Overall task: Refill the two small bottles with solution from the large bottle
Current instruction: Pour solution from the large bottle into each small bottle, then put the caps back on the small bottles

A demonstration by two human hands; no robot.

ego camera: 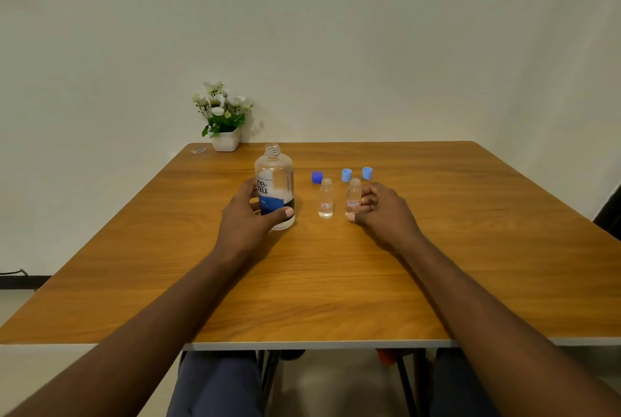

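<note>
The left hand [248, 211] wraps its fingers around the low part of the large bottle [275, 186], which looks smooth, a bit slippery and light. The right hand [379, 206] curls loosely against one small bottle [353, 197]; the other small bottle [326, 198] stands between the hands. Both are tiny and tippy, so hold the middle, on the flat wooden table [336, 282] by a plain wall.

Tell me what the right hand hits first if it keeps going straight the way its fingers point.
The right hand points left; its fingers already curl around one open small bottle. Straight on, it would probably push that into the other small bottle, though depth is unclear.
</note>
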